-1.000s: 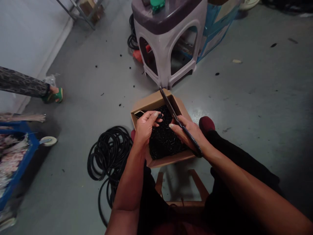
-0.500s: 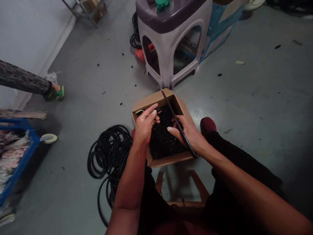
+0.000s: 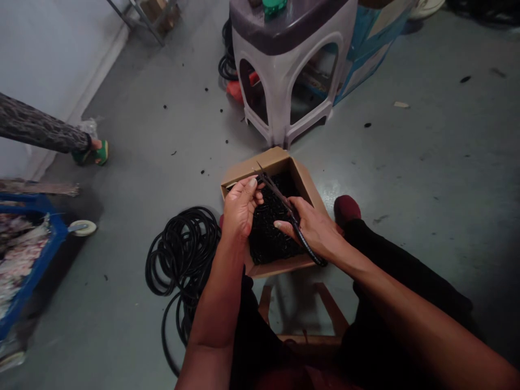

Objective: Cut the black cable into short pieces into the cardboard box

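Observation:
My right hand [image 3: 311,225] is closed around a pair of dark scissors [image 3: 279,194], whose blades stand slightly apart. Their tips reach up and left, close to my left fingertips. Between the thumb and fingers of my left hand [image 3: 241,208] is a small black piece [image 3: 260,179] beside the blades; I cannot tell whether they touch it. Both hands hover over a cardboard box [image 3: 312,187] on the floor. Many small black pieces [image 3: 272,238] fill its inside, partly hidden by my hands.
Coiled black tubing [image 3: 182,244] lies left of the box. Beyond the box stands a plastic stool [image 3: 278,92], with a blue carton [image 3: 361,59] behind it. A blue wheeled cart [image 3: 57,238] and another person's leg [image 3: 44,130] are at left. Small black bits dot the floor.
The scissors have shifted down and left and their blades have parted near my left fingers. My left index finger has curled in, and a black piece now shows at the fingertips.

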Demonstrator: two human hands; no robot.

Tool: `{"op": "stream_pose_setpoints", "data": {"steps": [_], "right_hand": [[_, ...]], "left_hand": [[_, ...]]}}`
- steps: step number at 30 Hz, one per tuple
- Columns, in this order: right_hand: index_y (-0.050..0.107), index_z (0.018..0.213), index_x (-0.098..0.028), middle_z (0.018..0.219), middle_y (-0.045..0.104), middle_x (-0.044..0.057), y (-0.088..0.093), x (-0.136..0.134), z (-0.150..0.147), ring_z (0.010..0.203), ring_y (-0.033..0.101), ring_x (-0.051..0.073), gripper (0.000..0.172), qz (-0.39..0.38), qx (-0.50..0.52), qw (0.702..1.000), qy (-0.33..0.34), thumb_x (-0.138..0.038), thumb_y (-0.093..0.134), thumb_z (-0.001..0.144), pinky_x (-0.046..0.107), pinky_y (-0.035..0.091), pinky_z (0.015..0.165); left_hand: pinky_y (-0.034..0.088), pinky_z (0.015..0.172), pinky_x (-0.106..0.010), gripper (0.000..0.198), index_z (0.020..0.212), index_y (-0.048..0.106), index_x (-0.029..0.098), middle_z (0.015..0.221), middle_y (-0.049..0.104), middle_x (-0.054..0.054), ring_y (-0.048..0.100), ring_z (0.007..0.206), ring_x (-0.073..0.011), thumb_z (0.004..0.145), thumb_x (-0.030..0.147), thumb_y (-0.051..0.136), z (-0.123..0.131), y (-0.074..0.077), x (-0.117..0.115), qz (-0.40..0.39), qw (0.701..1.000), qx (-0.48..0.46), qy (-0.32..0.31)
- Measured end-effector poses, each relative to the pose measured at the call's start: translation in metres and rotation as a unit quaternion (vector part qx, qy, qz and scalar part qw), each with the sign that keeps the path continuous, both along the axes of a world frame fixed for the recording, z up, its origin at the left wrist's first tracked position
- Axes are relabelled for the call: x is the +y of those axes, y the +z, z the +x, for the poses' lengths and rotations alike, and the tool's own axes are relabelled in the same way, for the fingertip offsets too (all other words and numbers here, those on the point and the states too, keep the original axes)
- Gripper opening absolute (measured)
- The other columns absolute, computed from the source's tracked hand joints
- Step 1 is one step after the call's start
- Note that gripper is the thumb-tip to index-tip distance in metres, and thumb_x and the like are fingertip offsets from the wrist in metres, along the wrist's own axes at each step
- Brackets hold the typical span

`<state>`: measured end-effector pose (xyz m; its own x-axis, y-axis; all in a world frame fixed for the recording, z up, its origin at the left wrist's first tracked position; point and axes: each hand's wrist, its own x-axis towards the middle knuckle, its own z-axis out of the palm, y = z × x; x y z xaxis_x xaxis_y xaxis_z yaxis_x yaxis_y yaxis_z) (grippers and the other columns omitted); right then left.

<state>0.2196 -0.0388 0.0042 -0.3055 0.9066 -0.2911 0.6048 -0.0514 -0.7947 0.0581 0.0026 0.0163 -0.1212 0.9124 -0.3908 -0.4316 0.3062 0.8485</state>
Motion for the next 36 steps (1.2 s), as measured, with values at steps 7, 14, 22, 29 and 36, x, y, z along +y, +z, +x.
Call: {"op": "stream_pose_setpoints", "data": {"steps": [7, 14, 22, 29, 36], "right_hand": [[0.047, 0.116, -0.017, 0.101, 0.059, 0.01, -0.006, -0.001, 0.0, 0.088, 0.057, 0.024, 0.053, 0.0, 0.02, 1.0, 0.012, -0.056, 0.052, 0.081, 0.035, 0.042, 0.072], [0.048, 0.115, -0.017, 0.1, 0.059, 0.011, -0.006, -0.001, 0.001, 0.086, 0.057, 0.024, 0.052, 0.002, 0.027, 1.0, 0.004, -0.056, 0.051, 0.081, 0.035, 0.041, 0.071], [0.05, 0.112, -0.018, 0.096, 0.06, 0.01, -0.004, -0.001, 0.001, 0.082, 0.057, 0.023, 0.047, 0.006, 0.005, 1.0, 0.017, -0.055, 0.049, 0.082, 0.032, 0.039, 0.066], [0.052, 0.1, -0.021, 0.087, 0.062, 0.006, 0.007, 0.004, 0.003, 0.077, 0.057, 0.022, 0.032, -0.007, -0.017, 1.0, 0.017, -0.049, 0.043, 0.087, 0.028, 0.035, 0.061], [0.052, 0.099, -0.022, 0.079, 0.062, 0.005, 0.005, 0.003, 0.0, 0.068, 0.055, 0.02, 0.028, 0.004, -0.031, 0.999, 0.008, -0.045, 0.043, 0.087, 0.026, 0.032, 0.057]], "left_hand": [[0.042, 0.052, -0.017, 0.023, 0.081, 0.062, 0.014, 0.072, 0.063, 0.001, 0.051, 0.054, -0.0028, 0.067, 0.024, 0.076, 0.001, -0.002, 0.0, 0.013, 1.0, 0.002, 0.004], [0.043, 0.053, -0.017, 0.017, 0.077, 0.061, 0.015, 0.063, 0.057, 0.004, 0.051, 0.054, -0.0037, 0.066, 0.019, 0.074, 0.004, -0.002, -0.001, 0.012, 0.999, 0.033, 0.003], [0.043, 0.056, -0.018, 0.016, 0.076, 0.063, 0.015, 0.064, 0.059, 0.004, 0.052, 0.054, -0.004, 0.065, 0.02, 0.073, 0.004, -0.003, -0.003, 0.031, 0.994, 0.104, -0.015], [0.044, 0.057, -0.019, 0.016, 0.078, 0.065, 0.016, 0.064, 0.061, 0.004, 0.054, 0.055, -0.0054, 0.065, 0.022, 0.074, 0.001, -0.006, -0.003, 0.041, 0.991, 0.129, -0.019], [0.045, 0.058, -0.019, 0.016, 0.08, 0.066, 0.016, 0.065, 0.06, 0.003, 0.053, 0.056, -0.0057, 0.067, 0.022, 0.073, 0.002, -0.008, -0.002, 0.033, 0.991, 0.132, -0.012]]}}
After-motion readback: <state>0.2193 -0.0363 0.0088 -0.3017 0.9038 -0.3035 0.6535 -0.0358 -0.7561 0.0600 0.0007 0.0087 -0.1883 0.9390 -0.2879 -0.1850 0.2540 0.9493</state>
